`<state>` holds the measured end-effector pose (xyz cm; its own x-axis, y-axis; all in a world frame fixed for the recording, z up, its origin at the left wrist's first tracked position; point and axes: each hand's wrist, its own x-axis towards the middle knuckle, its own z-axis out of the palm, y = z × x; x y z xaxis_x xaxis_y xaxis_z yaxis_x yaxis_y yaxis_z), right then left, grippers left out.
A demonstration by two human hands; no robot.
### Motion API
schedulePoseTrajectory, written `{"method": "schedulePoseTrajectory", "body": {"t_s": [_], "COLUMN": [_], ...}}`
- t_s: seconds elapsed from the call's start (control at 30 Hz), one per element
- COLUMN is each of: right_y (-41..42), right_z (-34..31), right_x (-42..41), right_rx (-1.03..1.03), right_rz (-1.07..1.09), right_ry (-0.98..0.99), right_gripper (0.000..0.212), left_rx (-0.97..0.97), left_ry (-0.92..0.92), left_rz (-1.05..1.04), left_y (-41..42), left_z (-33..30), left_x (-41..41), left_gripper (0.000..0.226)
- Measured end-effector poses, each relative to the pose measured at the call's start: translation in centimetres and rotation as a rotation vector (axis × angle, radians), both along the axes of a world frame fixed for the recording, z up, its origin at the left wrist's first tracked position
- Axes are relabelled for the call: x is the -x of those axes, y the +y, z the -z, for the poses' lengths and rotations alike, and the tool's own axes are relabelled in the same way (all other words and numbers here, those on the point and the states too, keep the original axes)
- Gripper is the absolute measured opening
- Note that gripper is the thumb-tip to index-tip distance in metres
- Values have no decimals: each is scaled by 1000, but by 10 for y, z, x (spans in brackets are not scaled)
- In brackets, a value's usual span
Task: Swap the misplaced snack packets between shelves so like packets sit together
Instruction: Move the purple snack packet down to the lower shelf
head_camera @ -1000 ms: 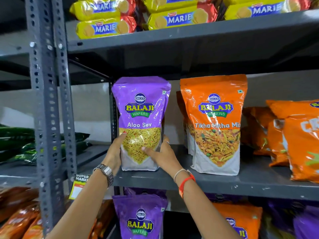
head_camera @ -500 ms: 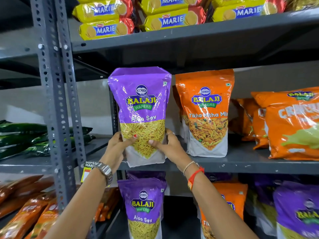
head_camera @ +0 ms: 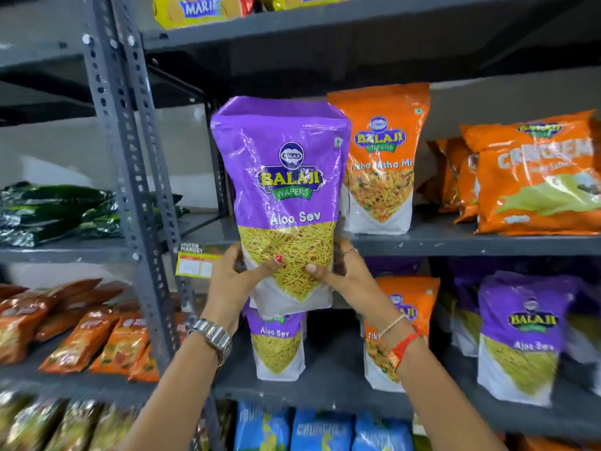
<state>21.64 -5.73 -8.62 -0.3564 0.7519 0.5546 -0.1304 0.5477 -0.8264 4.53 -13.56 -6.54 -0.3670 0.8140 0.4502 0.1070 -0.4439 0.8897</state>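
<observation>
A purple Aloo Sev packet [head_camera: 283, 177] is held upright in front of the shelves, off the middle shelf [head_camera: 455, 244]. My left hand [head_camera: 234, 281] grips its lower left edge and my right hand [head_camera: 341, 278] its lower right. On the middle shelf behind it stands an orange Tikha Mitha Mix packet [head_camera: 382, 164]. The lower shelf [head_camera: 325, 390] carries a purple Aloo Sev packet [head_camera: 279, 346], an orange Tikha Mitha Mix packet [head_camera: 406, 307] partly hidden by my right wrist, and another purple Aloo Sev packet [head_camera: 520, 336].
Orange crisp bags [head_camera: 533, 177] fill the middle shelf's right side. A grey perforated upright [head_camera: 130, 177] stands at left, with green packets [head_camera: 55, 209] and orange packets [head_camera: 81, 333] beyond it. Yellow Marie biscuit packs [head_camera: 198, 9] lie on top, blue bags [head_camera: 322, 431] at the bottom.
Both hands have lifted the purple Aloo Sev packet off the middle shelf and drawn it out toward me and downward; the view has tilted down, showing more of the lower shelf.
</observation>
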Motion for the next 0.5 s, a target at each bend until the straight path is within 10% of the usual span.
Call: {"method": "schedulePoseTrajectory", "body": {"t_s": [0.5], "right_y": [11], "right_z": [178], "right_x": [-47], "right_rx": [419], "right_rz": [-103], "right_ry": [-290], "right_gripper": [95], "left_rx": [236], "left_ry": [-19], "left_rz": [-224], "left_y": [7], "left_z": [195], "left_x": [-61], "left_gripper": [38]}}
